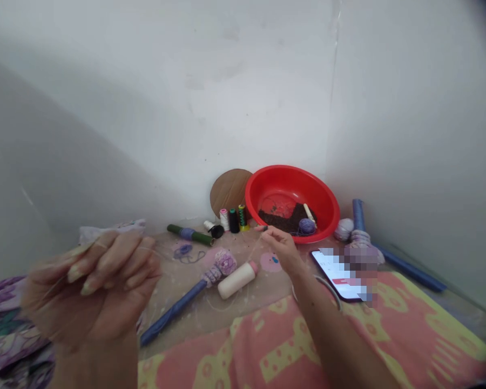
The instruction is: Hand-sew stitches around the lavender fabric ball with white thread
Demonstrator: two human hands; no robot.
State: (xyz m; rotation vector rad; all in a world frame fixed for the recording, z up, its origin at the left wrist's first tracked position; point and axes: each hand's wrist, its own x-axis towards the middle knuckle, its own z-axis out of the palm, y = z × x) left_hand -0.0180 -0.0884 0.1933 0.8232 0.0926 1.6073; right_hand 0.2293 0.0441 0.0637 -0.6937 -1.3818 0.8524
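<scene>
Close to the camera on the left is my left hand [97, 281], its thumb and fingertips pinched together on a fine pale thread that runs over the fingers. Further off, my right hand [281, 246] is reached forward in front of the red basin [253, 186], its fingers closed. A faint strand of thread hangs below them, and a small dark bit shows at the fingertip, too small to make out. Just left of the right wrist, a large white thread spool [237, 282] lies on its side. Beside it rests a blue-wrapped stick [174, 313] with a purple-white yarn head.
Several small thread spools [234, 221] stand by a round cardboard piece [229, 189]. A green tube [190, 235] lies left of them. The basin holds a purple yarn ball [306, 226]. To the right are a phone [340, 275] and another blue stick [413, 270]. Patterned cloth [275, 346] covers the front.
</scene>
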